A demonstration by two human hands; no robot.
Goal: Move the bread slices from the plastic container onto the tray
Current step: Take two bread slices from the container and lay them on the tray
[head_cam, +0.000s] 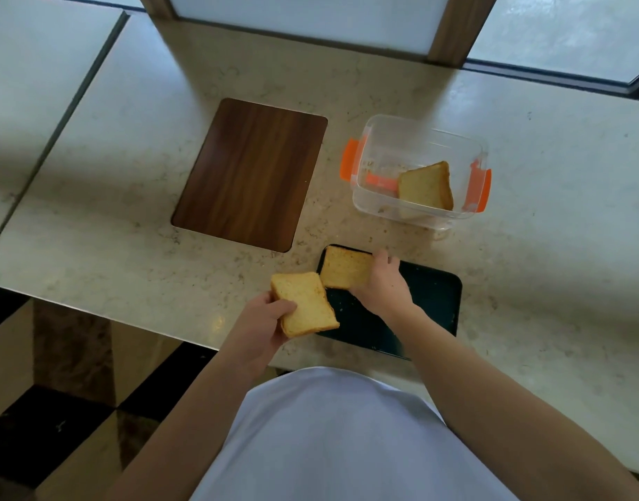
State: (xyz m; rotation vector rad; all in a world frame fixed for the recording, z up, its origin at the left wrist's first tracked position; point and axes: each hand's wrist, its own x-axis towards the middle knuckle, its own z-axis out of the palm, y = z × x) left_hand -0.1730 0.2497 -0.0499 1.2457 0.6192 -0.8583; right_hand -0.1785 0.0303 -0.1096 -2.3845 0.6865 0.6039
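Bread slices, light, soft and crumbly, are best held by the crust: one slice [305, 304] is pinched in the left hand [262, 321] beside the tray [433, 301], another [345, 266] apparently gripped in the right hand [381, 283] over it; a third [426, 186] is left in the plastic container [383, 139] beyond the tray.

One toasted slice [427, 188] leaning in clear container [379, 139], two slices [305, 303] [343, 271] at dark tray [433, 301] left end

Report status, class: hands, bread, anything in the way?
Left hand holding bread stack beside black tray. Right hand placing slice on tray. One slice left in plastic container. Path clear.
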